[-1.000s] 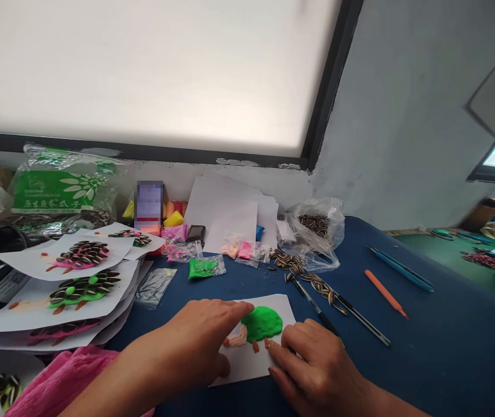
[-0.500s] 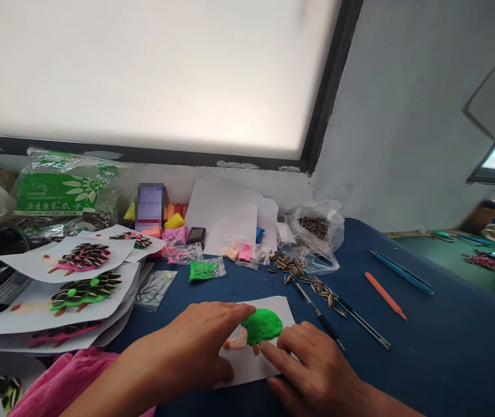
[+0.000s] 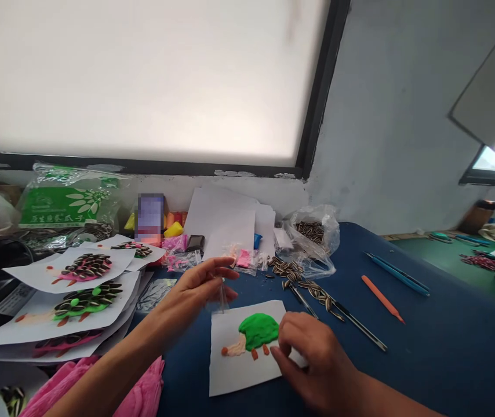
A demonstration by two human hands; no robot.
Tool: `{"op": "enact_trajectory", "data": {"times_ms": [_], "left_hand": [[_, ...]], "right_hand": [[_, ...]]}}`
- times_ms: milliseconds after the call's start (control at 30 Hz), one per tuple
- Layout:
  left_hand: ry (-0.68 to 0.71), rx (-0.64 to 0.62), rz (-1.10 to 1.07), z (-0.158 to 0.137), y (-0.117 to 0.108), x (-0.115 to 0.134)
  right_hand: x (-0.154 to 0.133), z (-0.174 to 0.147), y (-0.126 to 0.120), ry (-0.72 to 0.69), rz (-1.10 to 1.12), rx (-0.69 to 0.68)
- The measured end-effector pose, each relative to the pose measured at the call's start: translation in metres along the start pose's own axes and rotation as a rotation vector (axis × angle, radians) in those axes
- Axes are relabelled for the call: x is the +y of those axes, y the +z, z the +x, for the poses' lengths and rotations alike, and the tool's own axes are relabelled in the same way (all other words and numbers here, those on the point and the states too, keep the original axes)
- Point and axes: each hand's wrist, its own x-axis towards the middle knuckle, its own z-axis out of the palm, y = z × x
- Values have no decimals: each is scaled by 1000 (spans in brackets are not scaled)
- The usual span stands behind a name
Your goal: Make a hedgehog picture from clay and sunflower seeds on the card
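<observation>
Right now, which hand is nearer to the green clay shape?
Right. The right hand is just at the right edge of the green clay shape; the left hand is farther, up and left of it.

Blue table (image 3: 430, 353) — white card (image 3: 225, 376), striped seeds (image 3: 285, 268), pens (image 3: 360, 326), orange pointed tool (image 3: 381, 297)

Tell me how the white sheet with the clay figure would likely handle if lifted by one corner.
The white sheet looks thin, so it would probably bend. The broad green clay likely makes its middle sag most. The small brown clay feet seem simply stuck on, so flexing might loosen them.
</observation>
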Motion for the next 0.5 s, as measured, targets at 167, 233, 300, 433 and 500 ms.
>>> {"op": "enact_trajectory", "data": {"times_ms": [167, 233, 300, 433, 500], "left_hand": [[52, -73, -51, 3, -7, -12], [97, -72, -3, 4, -6, -12], [124, -58, 24, 5, -3, -8], [87, -45, -18, 6, 0, 6], [9, -24, -16, 7, 0, 9]], "right_hand": [[-2, 40, -14, 202, 164, -134], [-3, 58, -12, 299, 215, -207], [-1, 74, -4, 404, 341, -325], [10, 90, 16, 446, 687, -316], [17, 93, 21, 429, 677, -268]]}}
